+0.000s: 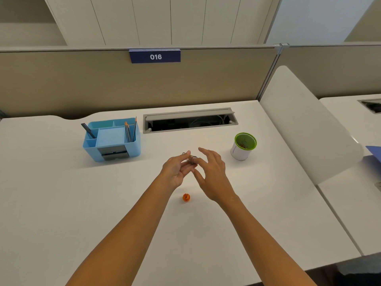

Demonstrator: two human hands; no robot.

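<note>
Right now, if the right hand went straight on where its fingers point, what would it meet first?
Probably the small clear tube that the left hand holds; the right hand seems to touch it. Past that lies the cable slot, though depth is unclear.

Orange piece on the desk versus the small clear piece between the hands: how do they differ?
The orange piece lies on the desk, untouched; the clear piece is pinched by the left hand. The orange piece is solid orange; the clear piece is see-through and greyish. The orange piece lies nearer the person than the clear piece. Both are small.
</note>
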